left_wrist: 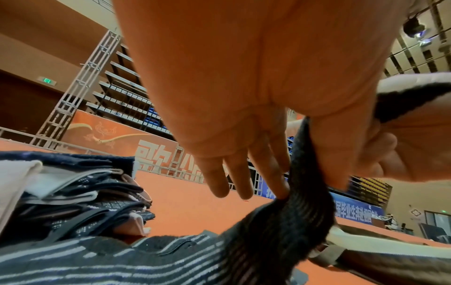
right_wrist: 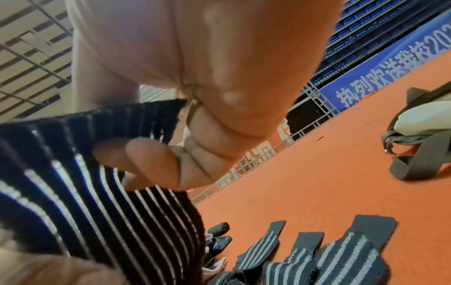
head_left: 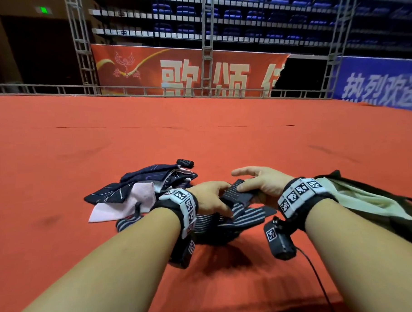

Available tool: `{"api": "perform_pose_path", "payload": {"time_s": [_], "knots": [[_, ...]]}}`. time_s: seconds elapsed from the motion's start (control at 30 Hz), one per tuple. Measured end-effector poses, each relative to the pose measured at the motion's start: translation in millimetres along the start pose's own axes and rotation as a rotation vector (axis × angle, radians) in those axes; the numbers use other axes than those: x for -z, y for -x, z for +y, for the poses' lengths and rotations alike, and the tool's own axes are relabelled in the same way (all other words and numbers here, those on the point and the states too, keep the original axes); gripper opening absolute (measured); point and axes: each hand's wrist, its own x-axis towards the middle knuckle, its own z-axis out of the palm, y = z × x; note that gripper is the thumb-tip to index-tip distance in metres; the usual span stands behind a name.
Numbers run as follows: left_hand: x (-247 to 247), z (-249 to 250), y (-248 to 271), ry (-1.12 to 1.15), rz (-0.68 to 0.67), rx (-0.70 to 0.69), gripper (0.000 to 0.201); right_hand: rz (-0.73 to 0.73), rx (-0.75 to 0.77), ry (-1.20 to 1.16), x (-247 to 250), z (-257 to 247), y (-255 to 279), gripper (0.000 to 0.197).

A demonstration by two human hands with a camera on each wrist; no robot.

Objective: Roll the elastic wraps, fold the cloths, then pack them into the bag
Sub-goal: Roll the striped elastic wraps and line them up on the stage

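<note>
A black elastic wrap with grey stripes [head_left: 237, 197] is held just above the red surface in the centre. My left hand [head_left: 220, 199] pinches it between thumb and forefinger [left_wrist: 280, 185], the other fingers straight. My right hand [head_left: 245, 186] grips the wrap's end, its thumb [right_wrist: 146, 160] pressed onto the stripes [right_wrist: 73, 173]. More striped wraps [right_wrist: 341, 260] lie loose beneath the hands. A rolled wrap [head_left: 185, 163] lies behind a heap of navy and pink cloths [head_left: 135, 192]. The dark bag with pale lining [head_left: 367, 200] lies open at the right.
The red carpeted surface [head_left: 199, 132] stretches far ahead to a metal railing [head_left: 150, 88] and banners. The bag's straps [right_wrist: 415, 164] sprawl on the carpet to the right. A camera cable [head_left: 319, 280] trails from my right wrist.
</note>
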Motion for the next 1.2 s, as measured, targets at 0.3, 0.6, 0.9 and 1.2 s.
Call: {"api": "perform_pose_path", "payload": {"time_s": [0.3,0.6,0.9,1.2], "knots": [[5.5,0.5,-1.3,-0.187,0.329,0.055,0.013,0.153,0.169,-0.209,17.3,-9.8,15.2,0.034],[29.5,-18.0,12.6,-0.256,0.296,0.188,0.017,0.504,0.364,-0.507,23.1,-21.2,9.2,0.020],[48.8,-52.4,57.6,-0.577,0.175,0.446,0.004,0.627,0.282,-0.696,17.6,-15.3,4.6,0.015],[76.8,-115.3,97.6,-0.047,0.647,0.638,0.018,0.502,0.063,-0.154,9.8,15.8,-6.6,0.022]]}}
